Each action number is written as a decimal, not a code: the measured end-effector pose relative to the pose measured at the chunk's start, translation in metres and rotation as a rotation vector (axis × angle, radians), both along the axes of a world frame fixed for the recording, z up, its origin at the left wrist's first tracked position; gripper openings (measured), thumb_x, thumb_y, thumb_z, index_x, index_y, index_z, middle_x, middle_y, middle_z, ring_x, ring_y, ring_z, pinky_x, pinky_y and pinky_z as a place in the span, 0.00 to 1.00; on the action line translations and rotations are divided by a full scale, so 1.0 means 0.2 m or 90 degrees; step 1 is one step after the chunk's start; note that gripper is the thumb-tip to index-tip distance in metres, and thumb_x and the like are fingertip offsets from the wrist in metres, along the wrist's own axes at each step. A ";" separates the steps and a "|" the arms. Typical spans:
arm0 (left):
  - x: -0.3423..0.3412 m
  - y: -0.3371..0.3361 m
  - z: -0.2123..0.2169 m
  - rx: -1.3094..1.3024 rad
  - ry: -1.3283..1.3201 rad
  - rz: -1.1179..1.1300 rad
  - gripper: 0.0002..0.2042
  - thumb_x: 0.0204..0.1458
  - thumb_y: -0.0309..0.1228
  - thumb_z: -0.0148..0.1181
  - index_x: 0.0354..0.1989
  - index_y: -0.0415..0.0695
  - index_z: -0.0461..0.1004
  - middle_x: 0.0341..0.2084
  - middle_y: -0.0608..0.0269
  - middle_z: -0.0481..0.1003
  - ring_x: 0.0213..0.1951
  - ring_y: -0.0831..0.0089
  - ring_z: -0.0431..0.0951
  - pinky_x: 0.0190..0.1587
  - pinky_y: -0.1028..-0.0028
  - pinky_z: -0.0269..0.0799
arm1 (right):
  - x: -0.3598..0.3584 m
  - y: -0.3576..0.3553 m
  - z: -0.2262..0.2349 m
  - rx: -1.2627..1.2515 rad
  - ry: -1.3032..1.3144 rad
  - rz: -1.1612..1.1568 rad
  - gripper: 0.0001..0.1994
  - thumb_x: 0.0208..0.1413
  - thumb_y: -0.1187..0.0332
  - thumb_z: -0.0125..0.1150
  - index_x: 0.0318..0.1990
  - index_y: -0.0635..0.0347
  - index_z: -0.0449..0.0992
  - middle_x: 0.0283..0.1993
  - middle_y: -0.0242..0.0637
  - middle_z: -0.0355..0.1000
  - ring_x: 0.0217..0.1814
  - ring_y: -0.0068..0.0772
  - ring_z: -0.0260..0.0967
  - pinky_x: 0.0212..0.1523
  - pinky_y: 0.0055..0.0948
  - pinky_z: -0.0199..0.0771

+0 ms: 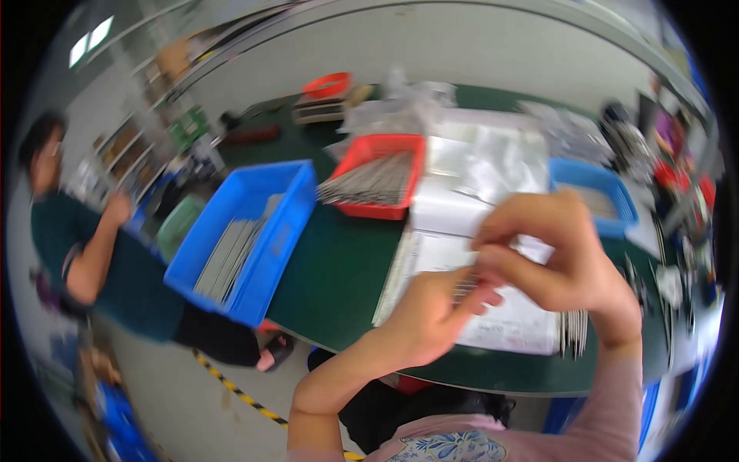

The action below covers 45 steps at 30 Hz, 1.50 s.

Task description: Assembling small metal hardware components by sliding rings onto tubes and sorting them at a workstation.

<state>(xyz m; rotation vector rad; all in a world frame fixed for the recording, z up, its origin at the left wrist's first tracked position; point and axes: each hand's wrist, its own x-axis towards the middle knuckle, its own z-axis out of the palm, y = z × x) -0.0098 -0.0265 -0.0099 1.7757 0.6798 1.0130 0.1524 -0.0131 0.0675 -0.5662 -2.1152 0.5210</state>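
A small bunch of thin grey rods [465, 289], partly hidden, sits between a worker's hands above printed sheets [500, 327] on a green surface [339, 289]. The fingers of the left hand [431, 316] are closed around the bunch; those of the right hand [550, 250] bend in close to the left thumb, though whether they grip anything cannot be told. The handling looks to be under way, with plenty left loose: more rods lie beneath the right wrist [573, 335], and others fill a red bin [396, 210]. Which are finished, the view does not show. Beyond are clear plastic bags [500, 165] and a light-blue tray [631, 204]; to the left, a blue bin [265, 289] holds grey strips [227, 262], near a co-worker [115, 262].
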 end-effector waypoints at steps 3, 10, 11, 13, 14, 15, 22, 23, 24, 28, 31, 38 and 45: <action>0.06 0.01 -0.01 0.001 0.045 -0.037 0.10 0.56 0.31 0.48 0.40 0.37 0.70 0.26 0.56 0.76 0.31 0.67 0.78 0.34 0.71 0.71 | 0.06 -0.05 -0.07 0.053 0.055 -0.093 0.08 0.43 0.76 0.55 0.32 0.70 0.72 0.28 0.43 0.72 0.28 0.32 0.72 0.31 0.25 0.69; 0.03 -0.04 0.06 0.091 -0.021 0.004 0.12 0.54 0.34 0.48 0.30 0.36 0.70 0.18 0.52 0.74 0.23 0.58 0.75 0.28 0.66 0.68 | 0.22 0.05 -0.18 0.157 -0.058 -0.255 0.12 0.52 0.68 0.48 0.39 0.69 0.71 0.43 0.46 0.69 0.48 0.40 0.66 0.51 0.33 0.61; -0.03 -0.04 0.07 0.018 0.004 -0.003 0.11 0.54 0.33 0.50 0.33 0.36 0.71 0.21 0.53 0.75 0.24 0.65 0.76 0.30 0.70 0.69 | 0.24 0.09 -0.22 0.179 -0.144 -0.305 0.10 0.50 0.70 0.52 0.38 0.67 0.73 0.45 0.46 0.69 0.50 0.42 0.65 0.53 0.35 0.60; -0.03 -0.02 -0.03 -0.050 -0.022 -0.007 0.10 0.57 0.29 0.47 0.39 0.36 0.70 0.30 0.57 0.76 0.32 0.75 0.77 0.37 0.76 0.72 | 0.39 0.25 -0.38 0.106 -0.201 -0.297 0.05 0.45 0.74 0.55 0.29 0.66 0.74 0.45 0.47 0.69 0.51 0.46 0.64 0.52 0.35 0.60; -0.05 -0.01 0.03 -0.066 0.016 -0.021 0.10 0.58 0.29 0.45 0.41 0.36 0.70 0.30 0.58 0.76 0.34 0.74 0.77 0.38 0.76 0.72 | 0.42 0.28 -0.41 0.085 -0.210 -0.345 0.06 0.45 0.73 0.56 0.22 0.68 0.72 0.44 0.48 0.69 0.48 0.48 0.65 0.49 0.36 0.61; -0.03 -0.03 0.01 -0.047 -0.069 -0.005 0.11 0.57 0.29 0.46 0.41 0.34 0.70 0.30 0.55 0.76 0.35 0.73 0.77 0.39 0.75 0.73 | 0.47 0.29 -0.42 0.106 -0.255 -0.380 0.07 0.45 0.72 0.57 0.23 0.68 0.73 0.42 0.47 0.71 0.44 0.48 0.65 0.46 0.37 0.62; 0.06 -0.01 0.06 -0.040 -0.046 -0.058 0.12 0.57 0.28 0.46 0.39 0.30 0.69 0.29 0.51 0.76 0.35 0.67 0.78 0.40 0.73 0.73 | 0.67 0.25 -0.59 -0.100 -0.284 -0.500 0.09 0.48 0.66 0.56 0.31 0.64 0.74 0.33 0.42 0.71 0.37 0.42 0.67 0.37 0.33 0.67; 0.07 -0.02 0.06 -0.046 -0.051 -0.038 0.12 0.57 0.29 0.46 0.39 0.30 0.69 0.29 0.50 0.76 0.35 0.66 0.78 0.40 0.73 0.73 | 0.66 0.26 -0.66 -0.089 -0.282 -0.489 0.09 0.47 0.66 0.58 0.31 0.63 0.75 0.33 0.41 0.70 0.37 0.42 0.68 0.36 0.33 0.67; 0.08 -0.03 0.05 -0.051 -0.057 -0.012 0.13 0.57 0.29 0.46 0.39 0.29 0.69 0.29 0.49 0.76 0.35 0.65 0.78 0.40 0.72 0.73 | 0.64 0.26 -0.70 -0.063 -0.279 -0.473 0.09 0.46 0.66 0.58 0.32 0.62 0.75 0.34 0.40 0.70 0.38 0.42 0.67 0.38 0.33 0.67; 0.05 -0.10 0.06 -0.065 -0.064 0.015 0.12 0.57 0.28 0.46 0.39 0.28 0.69 0.29 0.48 0.76 0.35 0.65 0.78 0.40 0.72 0.73 | 0.49 0.23 -0.82 0.171 -0.292 -0.321 0.10 0.43 0.69 0.59 0.36 0.56 0.73 0.39 0.34 0.68 0.42 0.39 0.66 0.48 0.38 0.63; 0.05 -0.11 0.07 -0.057 -0.046 0.002 0.12 0.57 0.27 0.46 0.39 0.28 0.69 0.29 0.48 0.76 0.35 0.66 0.78 0.40 0.73 0.73 | 0.45 0.28 -0.93 0.280 -0.493 -0.269 0.07 0.43 0.70 0.58 0.32 0.57 0.73 0.37 0.34 0.68 0.40 0.38 0.65 0.48 0.37 0.62; 0.03 -0.05 0.02 -0.056 -0.018 -0.046 0.15 0.59 0.32 0.44 0.41 0.30 0.68 0.30 0.50 0.76 0.33 0.70 0.77 0.39 0.75 0.72 | 0.32 0.33 -0.60 0.036 -0.031 -0.401 0.06 0.50 0.68 0.56 0.28 0.62 0.72 0.27 0.40 0.68 0.30 0.39 0.65 0.32 0.34 0.65; 0.03 -0.01 0.04 -0.051 -0.032 -0.024 0.16 0.59 0.34 0.44 0.42 0.30 0.68 0.30 0.51 0.75 0.33 0.69 0.77 0.38 0.75 0.73 | 0.13 0.22 -0.37 -0.211 0.084 -0.221 0.12 0.54 0.65 0.55 0.27 0.66 0.68 0.21 0.29 0.64 0.24 0.15 0.58 0.22 0.22 0.60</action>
